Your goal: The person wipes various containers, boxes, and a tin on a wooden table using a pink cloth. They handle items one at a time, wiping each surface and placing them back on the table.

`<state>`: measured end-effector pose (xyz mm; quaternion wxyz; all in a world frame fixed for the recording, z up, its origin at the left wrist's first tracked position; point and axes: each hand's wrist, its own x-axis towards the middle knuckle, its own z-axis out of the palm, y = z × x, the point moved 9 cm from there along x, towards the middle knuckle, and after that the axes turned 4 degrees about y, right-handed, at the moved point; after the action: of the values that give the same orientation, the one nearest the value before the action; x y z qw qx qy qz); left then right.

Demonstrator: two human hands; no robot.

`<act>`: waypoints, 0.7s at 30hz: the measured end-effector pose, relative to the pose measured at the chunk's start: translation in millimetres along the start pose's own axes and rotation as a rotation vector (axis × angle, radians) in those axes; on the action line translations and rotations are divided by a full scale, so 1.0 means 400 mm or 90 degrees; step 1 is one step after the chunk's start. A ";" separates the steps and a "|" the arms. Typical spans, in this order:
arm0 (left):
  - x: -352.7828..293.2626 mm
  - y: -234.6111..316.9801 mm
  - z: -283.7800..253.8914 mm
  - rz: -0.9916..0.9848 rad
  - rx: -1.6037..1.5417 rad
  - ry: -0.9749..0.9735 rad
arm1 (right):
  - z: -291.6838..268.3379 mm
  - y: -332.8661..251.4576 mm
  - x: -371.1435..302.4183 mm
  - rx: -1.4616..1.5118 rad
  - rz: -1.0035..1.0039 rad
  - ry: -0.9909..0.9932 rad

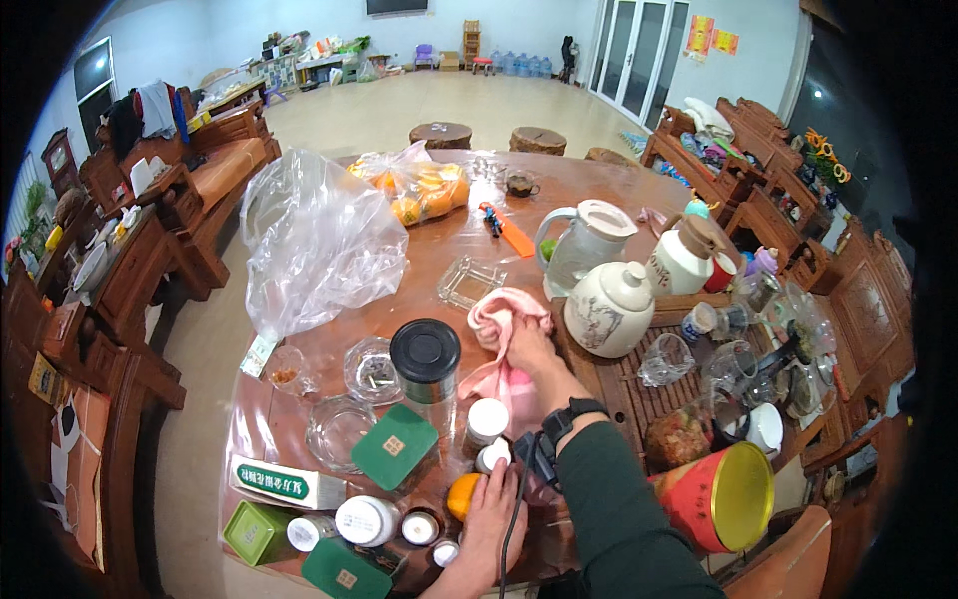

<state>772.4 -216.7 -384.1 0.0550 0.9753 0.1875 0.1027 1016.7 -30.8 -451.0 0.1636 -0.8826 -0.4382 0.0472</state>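
Observation:
My right hand (pixel 531 347) is closed on a bunched pink cloth (pixel 499 311) on the wooden table, beside a white lidded ceramic jar (pixel 609 314). A dark watch-like band circles that wrist. My left hand (pixel 487 519) lies low at the front, fingers stretched out, next to an orange (pixel 462 496) and close to a small white-capped bottle (pixel 494 456). Another white-capped bottle (pixel 487 421) stands just beyond, touching or near the cloth. Left of the cloth stands a canister with a black lid (pixel 425 349). A dark cable runs down past my left hand.
At the left are a clear plastic bag (pixel 319 240), glass ashtrays (pixel 373 369), green boxes (pixel 395 446) and several small bottles. A glass ashtray (pixel 471 283) and bagged oranges (pixel 429 190) lie farther off. Rightward stand a pitcher (pixel 589 245), a tea tray (pixel 654 379) with glasses, and a red tin (pixel 714 499).

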 end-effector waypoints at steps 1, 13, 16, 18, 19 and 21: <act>0.002 -0.002 0.006 -0.007 -0.001 -0.033 | -0.004 -0.006 0.027 -0.044 -0.009 0.025; -0.003 -0.012 0.014 -0.038 -0.070 0.061 | 0.006 0.015 -0.037 -0.016 -0.024 0.005; 0.003 -0.013 0.032 0.013 0.000 0.117 | -0.005 0.016 -0.175 0.009 -0.017 -0.051; 0.003 -0.012 0.036 0.035 0.062 0.159 | -0.002 0.032 -0.260 -0.005 0.052 -0.129; 0.006 -0.014 0.038 0.031 0.097 0.165 | -0.007 0.034 -0.305 0.012 0.055 -0.151; 0.008 -0.023 0.063 0.013 0.025 0.079 | -0.025 0.036 -0.388 0.034 0.049 -0.136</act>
<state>777.7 -208.6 -409.4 0.0234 0.9699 0.1822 0.1600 934.9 -163.8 -455.7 0.1374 -0.8840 -0.4177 0.1586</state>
